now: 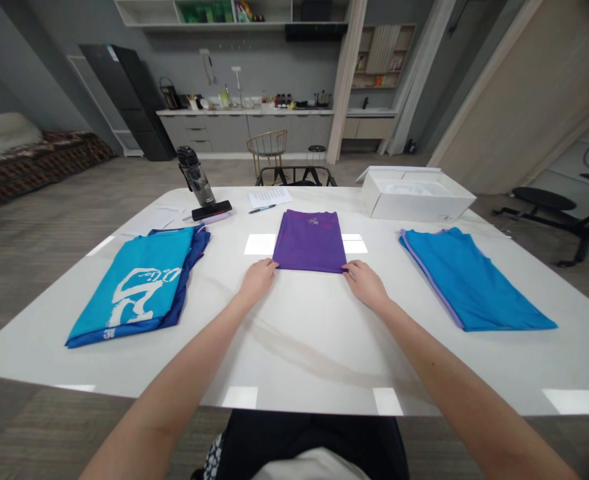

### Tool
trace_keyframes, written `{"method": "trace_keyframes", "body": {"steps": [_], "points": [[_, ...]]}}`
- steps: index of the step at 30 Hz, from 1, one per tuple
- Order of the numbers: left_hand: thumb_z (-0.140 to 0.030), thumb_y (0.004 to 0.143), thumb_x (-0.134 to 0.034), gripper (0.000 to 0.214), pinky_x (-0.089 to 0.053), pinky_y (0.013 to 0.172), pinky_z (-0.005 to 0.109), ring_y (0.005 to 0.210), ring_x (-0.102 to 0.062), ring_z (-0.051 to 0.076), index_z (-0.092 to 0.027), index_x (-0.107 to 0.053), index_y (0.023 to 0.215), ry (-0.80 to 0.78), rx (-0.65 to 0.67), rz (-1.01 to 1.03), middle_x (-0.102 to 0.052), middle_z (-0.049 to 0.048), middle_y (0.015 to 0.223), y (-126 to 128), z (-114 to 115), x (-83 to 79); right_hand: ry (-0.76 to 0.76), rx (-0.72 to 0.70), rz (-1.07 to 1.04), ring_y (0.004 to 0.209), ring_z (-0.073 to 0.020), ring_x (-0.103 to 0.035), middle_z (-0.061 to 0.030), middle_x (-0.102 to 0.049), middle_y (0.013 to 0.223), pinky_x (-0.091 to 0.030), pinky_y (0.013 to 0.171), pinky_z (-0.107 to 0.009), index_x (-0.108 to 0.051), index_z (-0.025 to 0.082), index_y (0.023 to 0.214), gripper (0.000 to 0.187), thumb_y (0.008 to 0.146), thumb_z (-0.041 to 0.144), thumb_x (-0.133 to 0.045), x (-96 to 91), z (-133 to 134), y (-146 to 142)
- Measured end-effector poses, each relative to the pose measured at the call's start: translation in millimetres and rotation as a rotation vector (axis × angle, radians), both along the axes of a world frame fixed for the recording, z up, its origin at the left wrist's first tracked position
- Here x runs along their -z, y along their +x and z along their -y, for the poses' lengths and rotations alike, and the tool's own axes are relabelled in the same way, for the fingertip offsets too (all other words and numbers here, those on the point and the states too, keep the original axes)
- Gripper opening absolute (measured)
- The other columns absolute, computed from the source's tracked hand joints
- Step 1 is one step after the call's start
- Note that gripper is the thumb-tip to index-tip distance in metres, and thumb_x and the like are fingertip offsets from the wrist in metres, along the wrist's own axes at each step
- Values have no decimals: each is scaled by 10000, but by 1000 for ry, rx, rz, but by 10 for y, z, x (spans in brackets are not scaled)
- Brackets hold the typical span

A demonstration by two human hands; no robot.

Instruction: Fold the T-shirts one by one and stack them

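A folded purple shirt (310,243) with a small pale print lies flat in the middle of the white table (294,347). My left hand (259,279) pinches its near left corner, and my right hand (364,281) pinches the near right corner. To the left is a stack of folded shirts (139,287), turquoise with white lettering on top and dark blue beneath. On the right lies a folded blue shirt (467,280) with a lavender layer showing along its left edge.
Behind the left stack stands a black handheld vacuum (199,183). A printed sheet (270,197) and a pen (262,209) lie beyond the purple shirt. An open white box (414,200) sits at the back right. Chairs (269,145) stand past the table.
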State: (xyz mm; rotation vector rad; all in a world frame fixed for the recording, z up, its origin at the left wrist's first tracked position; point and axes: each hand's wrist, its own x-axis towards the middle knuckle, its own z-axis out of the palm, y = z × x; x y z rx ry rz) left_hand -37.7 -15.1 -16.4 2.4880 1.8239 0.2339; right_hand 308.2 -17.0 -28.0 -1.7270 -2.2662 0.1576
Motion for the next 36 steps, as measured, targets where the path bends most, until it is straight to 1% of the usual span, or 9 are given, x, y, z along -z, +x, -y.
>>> {"method": "trace_keyframes", "body": {"steps": [6, 10, 14, 18, 22, 25, 29, 33, 36], "points": [[-120, 990, -385, 365, -450, 1020, 402, 1169, -618, 262, -219, -665, 1204, 26, -29, -108, -688, 121, 1215, 100, -63, -98, 24, 45, 72, 1111, -281, -610, -135, -694, 1149, -461, 970, -362, -733, 204, 1128, 344, 1044, 283, -409, -106, 30, -62], [-114, 947, -456, 330, -469, 994, 358, 1095, -657, 238, -209, -661, 1186, -56, 17, -88, -701, 94, 1188, 83, 19, -156, -74, 1, 79, 1069, -262, -623, -129, -705, 1090, -452, 935, -344, -727, 187, 1052, 314, 1023, 231, -418, -201, 61, 18], [-113, 902, -474, 309, -496, 925, 329, 1002, -684, 220, -229, -670, 1110, -93, 103, -26, -721, 61, 1106, 27, 395, -153, -286, -99, -49, 915, -225, -658, -77, -729, 997, -469, 818, -317, -714, 218, 941, 261, 962, 200, -454, -289, 309, 230], [-117, 851, -483, 297, -509, 840, 331, 898, -691, 217, -270, -662, 1033, -154, 178, 9, -724, 29, 1019, 10, 874, -161, -476, -111, -159, 738, -209, -644, -30, -723, 835, -456, 678, -310, -694, 247, 866, 208, 932, 254, -497, -382, 667, 370], [-163, 859, -504, 258, -510, 838, 352, 862, -683, 219, -284, -668, 1018, -183, 221, 47, -719, 15, 981, 21, 1058, -214, -491, -97, -177, 722, -208, -637, -32, -710, 813, -448, 653, -310, -704, 250, 875, 203, 939, 343, -536, -405, 771, 355], [-238, 938, -490, 201, -510, 882, 356, 950, -676, 221, -265, -672, 1019, -142, 199, 132, -712, 29, 1009, 46, 933, -227, -333, -48, -162, 774, -211, -645, -39, -704, 861, -461, 708, -312, -711, 250, 988, 227, 954, 417, -561, -313, 603, 268], [-281, 993, -469, 244, -483, 978, 405, 1106, -642, 248, -247, -661, 1140, -33, 121, 145, -681, 74, 1185, 104, 565, -193, -165, 56, -160, 917, -235, -672, -88, -708, 1030, -482, 837, -324, -667, 213, 1212, 333, 971, 423, -575, -154, 164, 96], [-309, 973, -514, 335, -468, 1013, 467, 1227, -591, 303, -238, -603, 1288, 0, -27, 145, -624, 115, 1331, 168, 68, -169, -157, 192, -116, 1064, -290, -671, -168, -678, 1230, -487, 896, -347, -637, 156, 1329, 475, 970, 463, -586, -85, -398, -46], [-328, 982, -488, 400, -452, 1025, 519, 1267, -573, 343, -212, -552, 1360, -41, -188, 157, -607, 156, 1373, 185, -351, -179, -178, 281, -121, 1116, -307, -666, -199, -674, 1266, -487, 932, -354, -627, 103, 1366, 554, 971, 489, -575, -78, -825, -90]]}}
